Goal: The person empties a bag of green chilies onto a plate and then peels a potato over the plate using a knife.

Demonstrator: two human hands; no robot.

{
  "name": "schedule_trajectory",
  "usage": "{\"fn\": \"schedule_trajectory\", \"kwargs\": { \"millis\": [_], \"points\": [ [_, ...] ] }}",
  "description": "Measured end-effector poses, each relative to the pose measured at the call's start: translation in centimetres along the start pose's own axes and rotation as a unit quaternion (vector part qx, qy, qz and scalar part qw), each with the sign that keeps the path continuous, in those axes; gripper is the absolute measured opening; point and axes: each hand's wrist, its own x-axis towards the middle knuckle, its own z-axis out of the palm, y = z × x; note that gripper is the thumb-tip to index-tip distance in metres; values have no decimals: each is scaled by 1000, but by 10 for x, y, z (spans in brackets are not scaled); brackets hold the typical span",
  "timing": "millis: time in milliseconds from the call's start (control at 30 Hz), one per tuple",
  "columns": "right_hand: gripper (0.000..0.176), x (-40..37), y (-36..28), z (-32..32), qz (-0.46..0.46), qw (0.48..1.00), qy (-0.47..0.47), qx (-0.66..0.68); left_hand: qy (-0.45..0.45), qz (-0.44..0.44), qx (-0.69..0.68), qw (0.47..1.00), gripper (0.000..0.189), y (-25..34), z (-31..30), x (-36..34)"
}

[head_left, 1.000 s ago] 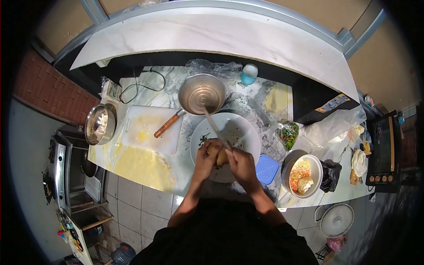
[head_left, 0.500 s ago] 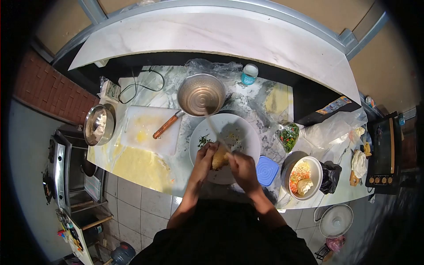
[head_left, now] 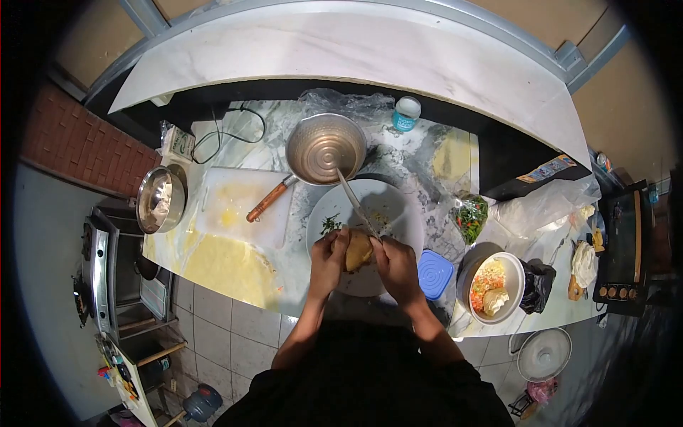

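Observation:
My left hand [head_left: 327, 265] is closed around the left side of a brownish-yellow potato [head_left: 358, 253], held over a large white plate [head_left: 400, 208]. My right hand [head_left: 395, 267] grips a knife whose handle is hidden in the fingers. The knife's blade [head_left: 356, 203] points up and away, across the plate toward the saucepan. Right thumb and fingertips sit right at the potato's right side. Chopped green herbs [head_left: 330, 224] lie on the plate's left part, with small brownish scraps [head_left: 378, 219] farther right.
Behind the plate stands a saucepan [head_left: 326, 146], its wooden handle over a white cutting board [head_left: 238, 206]. A metal bowl [head_left: 161, 201] is at far left. To the right are a blue lid [head_left: 435, 275], a bag of chillies [head_left: 469, 218] and a white bowl [head_left: 517, 281] of chopped vegetables.
The knife has swung so its blade lies farther right and is less blurred. My right hand has moved slightly right and turned; the potato is more exposed between the hands.

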Motion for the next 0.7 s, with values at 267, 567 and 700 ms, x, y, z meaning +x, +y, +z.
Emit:
{"fn": "schedule_trajectory", "kwargs": {
  "millis": [267,567,700],
  "points": [
    [26,-4,1,8,-22,995,94,8,-70,-18,-7,997,30,-5,-3,0],
    [29,7,-5,-14,27,998,37,43,-137,-137,-137,971,36,-5,-9,3],
    [28,1,-3,-10,2,999,28,35,-219,-171,-214,936,38,0,-25,6]
  ]
}}
